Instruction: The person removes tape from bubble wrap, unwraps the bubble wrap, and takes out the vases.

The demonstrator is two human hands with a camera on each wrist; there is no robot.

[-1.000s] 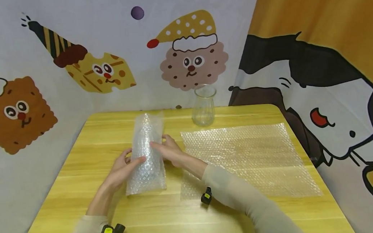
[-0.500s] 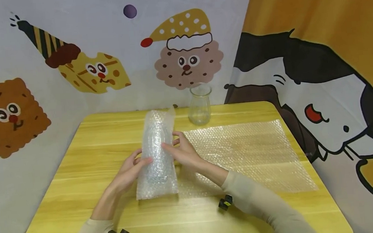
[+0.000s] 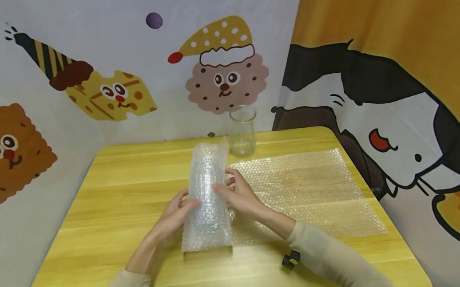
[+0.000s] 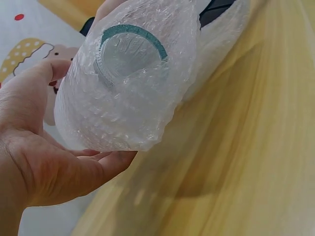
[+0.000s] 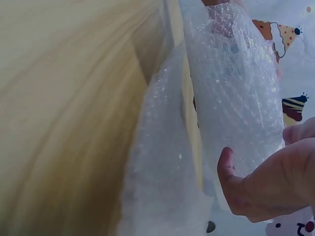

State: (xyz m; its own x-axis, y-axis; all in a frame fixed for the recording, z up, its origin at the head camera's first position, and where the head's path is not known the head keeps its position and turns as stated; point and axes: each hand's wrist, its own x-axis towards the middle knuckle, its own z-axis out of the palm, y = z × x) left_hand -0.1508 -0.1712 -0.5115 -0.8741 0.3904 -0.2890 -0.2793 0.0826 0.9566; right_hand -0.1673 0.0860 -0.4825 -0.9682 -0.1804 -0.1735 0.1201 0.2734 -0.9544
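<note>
Both hands hold a bubble-wrapped glass vessel (image 3: 209,218), a long bundle raised off the table with its shadow beneath. Through the wrap, the left wrist view shows a round glass end (image 4: 130,54) with a teal rim. My left hand (image 3: 173,216) grips the bundle's left side, thumb across the front and fingers round behind. On the opposite side my right hand (image 3: 243,198) holds it a little higher, thumb on the front face. A flat bubble wrap sheet (image 3: 298,196) lies to the right. The wrapped vessel's exact shape is blurred by the bubbles.
A clear glass jar (image 3: 243,136) with a flared rim stands at the table's back edge, behind the bundle. The yellow wooden table (image 3: 110,205) ends against a cartoon-printed backdrop (image 3: 117,18). Both sleeves carry small black wrist cameras.
The bundle has moved right with both hands round it, and it now hangs above the table. The sheet and jar have shifted only as the head view turned slightly.
</note>
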